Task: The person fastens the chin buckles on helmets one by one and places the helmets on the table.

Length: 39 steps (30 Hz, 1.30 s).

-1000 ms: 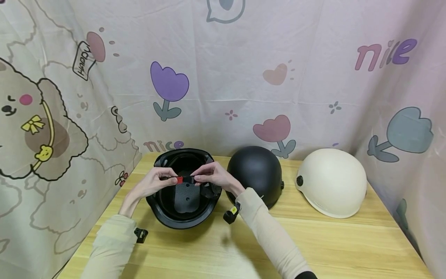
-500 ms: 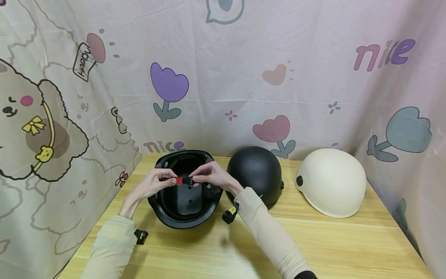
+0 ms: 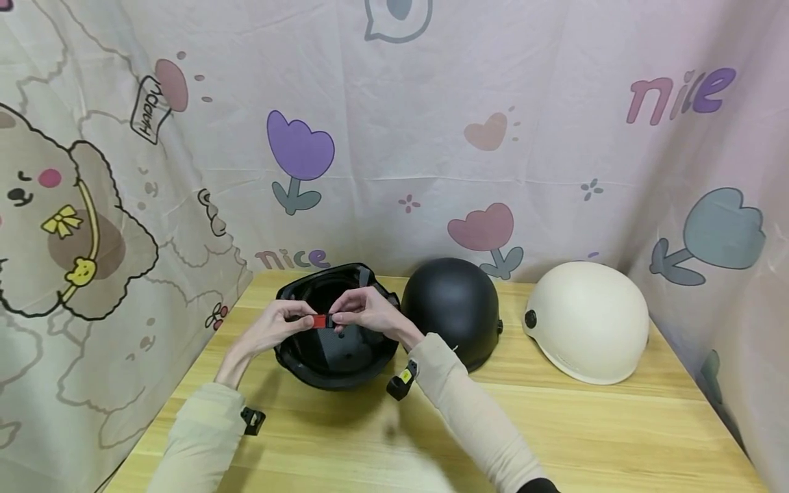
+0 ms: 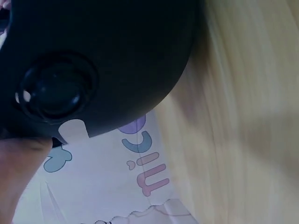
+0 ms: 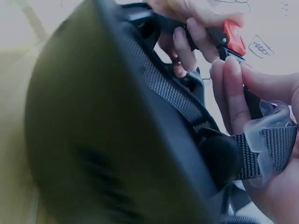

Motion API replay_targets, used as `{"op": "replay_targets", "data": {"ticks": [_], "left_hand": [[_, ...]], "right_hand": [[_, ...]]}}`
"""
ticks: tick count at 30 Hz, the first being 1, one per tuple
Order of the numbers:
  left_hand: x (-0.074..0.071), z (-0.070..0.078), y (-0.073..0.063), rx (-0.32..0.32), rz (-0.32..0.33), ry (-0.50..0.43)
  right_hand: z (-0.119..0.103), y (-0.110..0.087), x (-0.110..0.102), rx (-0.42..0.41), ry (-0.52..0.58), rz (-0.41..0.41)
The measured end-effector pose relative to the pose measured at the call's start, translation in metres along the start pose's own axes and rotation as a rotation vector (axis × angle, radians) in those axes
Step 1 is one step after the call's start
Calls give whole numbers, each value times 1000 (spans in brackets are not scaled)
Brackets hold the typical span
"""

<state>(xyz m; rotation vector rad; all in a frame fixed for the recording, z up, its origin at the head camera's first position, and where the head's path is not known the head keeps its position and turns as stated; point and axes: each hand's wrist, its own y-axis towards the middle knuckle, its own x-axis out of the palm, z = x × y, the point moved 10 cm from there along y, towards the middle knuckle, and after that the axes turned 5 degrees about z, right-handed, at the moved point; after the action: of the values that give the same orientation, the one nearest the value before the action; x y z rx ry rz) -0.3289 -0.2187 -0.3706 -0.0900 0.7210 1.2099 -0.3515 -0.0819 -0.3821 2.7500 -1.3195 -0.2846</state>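
Pale printed cloth (image 3: pixel 394 89) is hanging behind a wooden table (image 3: pixel 585 431). On it, a cream helmet (image 3: pixel 588 322) and a matte black helmet (image 3: pixel 450 308) are resting dome up, apart from each other. Left of them, an upturned black helmet (image 3: pixel 335 378) is showing its tilted hollow beneath both hands. The left hand (image 3: pixel 277 325) is pinching the red end of a small buckle (image 3: pixel 320 321) over that hollow; the right hand (image 3: pixel 370 313) is pinching the buckle's black end, thumb against fingers.

Bright head view, blurry wrist views
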Motion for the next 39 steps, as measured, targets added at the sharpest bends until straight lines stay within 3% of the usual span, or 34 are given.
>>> {"op": "replay_targets", "data": {"ticks": [6,10,15,22,27,31,35,39], "left_hand": [[1,-5,-1,-17,7,16],[1,-9,-3,-46,6,23],[0,-16,-6,-117,33,16],[3,-12,-3,-93,61,97],[0,-12,-6,-89,109,147],[-4,-17,-8,-63,170,148],[-4,-19,-11,-51,165,123],[-3,-19,-14,-51,154,150]], "right_hand": [[2,0,-1,11,24,-9],[-1,-2,-7,-28,-56,12],[-12,-6,-21,-132,-248,140],[-30,-16,-46,-263,-352,354],[-28,-22,-64,-283,-493,469],[-15,-22,-66,-235,-563,432],[1,-23,-60,-166,-583,353],[10,-25,-56,-144,-584,343]]}}
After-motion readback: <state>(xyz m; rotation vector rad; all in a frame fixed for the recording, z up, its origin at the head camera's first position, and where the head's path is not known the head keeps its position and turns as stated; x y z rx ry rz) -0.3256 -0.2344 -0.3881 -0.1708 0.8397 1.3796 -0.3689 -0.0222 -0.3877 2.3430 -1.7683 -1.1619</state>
